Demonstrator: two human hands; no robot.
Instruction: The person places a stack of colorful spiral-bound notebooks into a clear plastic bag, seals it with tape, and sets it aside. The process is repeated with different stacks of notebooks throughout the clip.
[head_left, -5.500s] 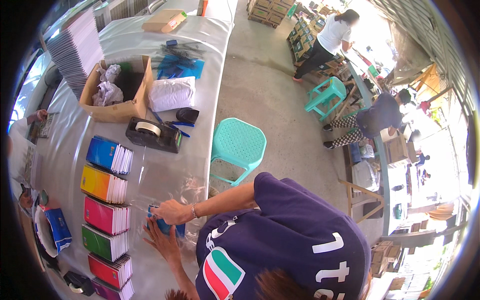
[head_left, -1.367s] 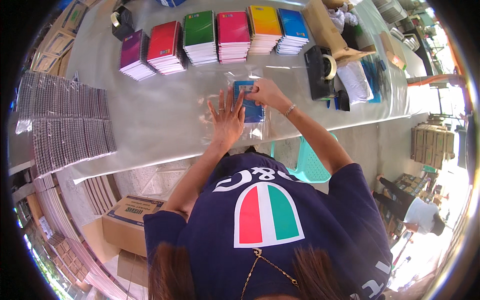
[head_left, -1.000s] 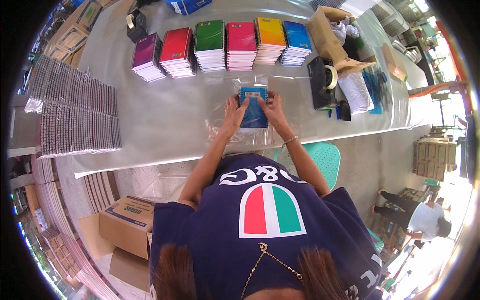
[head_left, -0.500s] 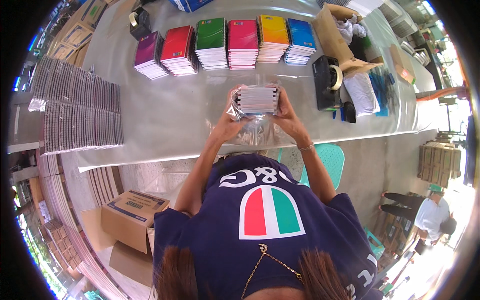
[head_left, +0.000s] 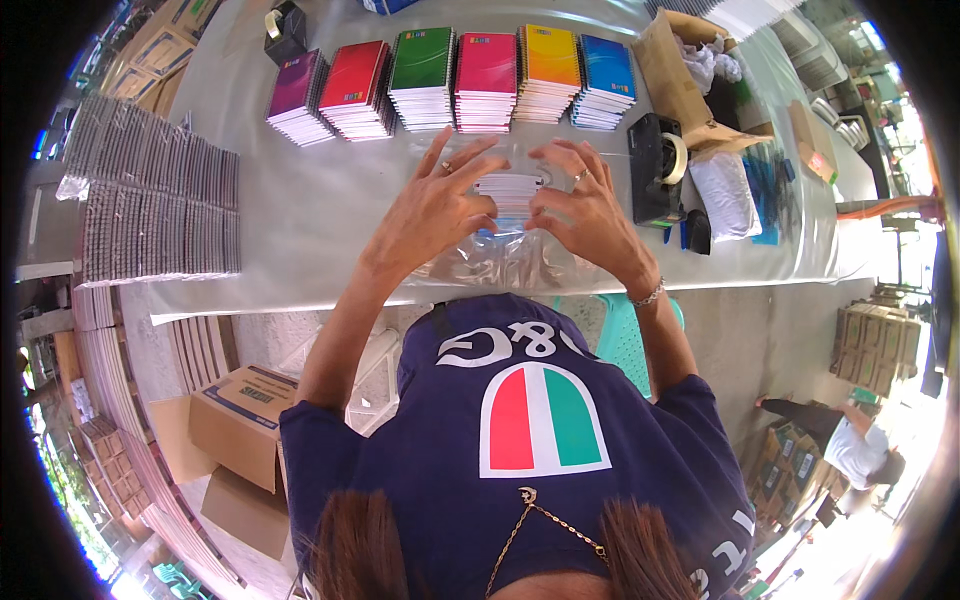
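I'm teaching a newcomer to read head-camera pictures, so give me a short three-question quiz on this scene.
1. True or false: in the row, the green notebook stack stands between the red notebook stack and the pink notebook stack.

2. Multiple choice: what colour is the body of the tape dispenser nearest the right hand?
A) Green
B) White
C) Black

3. Open question: what is between the left hand and the right hand?

Key:
1. True.
2. C.
3. A bundle of notebooks, page edges showing, with clear plastic on its near side.
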